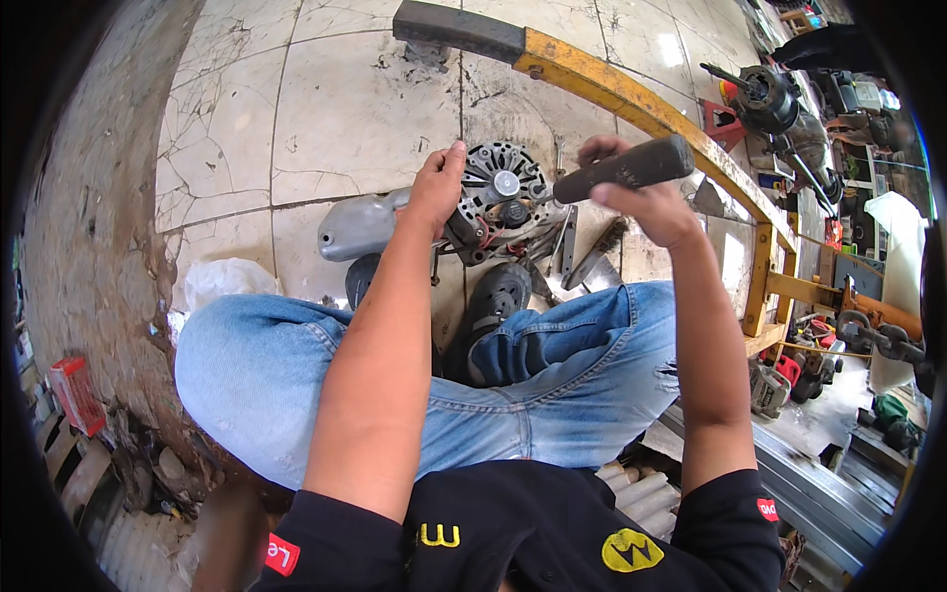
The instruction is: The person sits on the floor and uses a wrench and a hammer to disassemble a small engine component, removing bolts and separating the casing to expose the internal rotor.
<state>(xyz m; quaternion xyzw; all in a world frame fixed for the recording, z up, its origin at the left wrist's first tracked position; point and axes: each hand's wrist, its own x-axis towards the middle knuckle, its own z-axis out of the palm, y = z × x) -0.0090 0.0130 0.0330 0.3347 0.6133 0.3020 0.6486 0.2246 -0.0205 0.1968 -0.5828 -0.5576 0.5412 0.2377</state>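
Note:
A round, finned alternator [505, 185] lies on the tiled floor in front of me, its slotted end facing up and reddish wires at its near side. My left hand [437, 189] is closed on its left edge, thumb pointing away from me; part of the grip is hidden. In my right hand [653, 204] is a screwdriver [631, 170] with a thick dark handle, lying between thumb and fingers. Its thin shaft points left to the alternator's right side, and I cannot tell whether the tip touches. Left of the alternator is a rounded grey metal housing [357, 225].
Several hand tools, among them a flat blade [595, 255], lie right of the alternator. A yellow hoist arm [612, 87] arches over the far side, with a chain [878, 337] at right. A white plastic bag [229, 280] is near my left knee. My dark shoe [498, 296] is close to the alternator.

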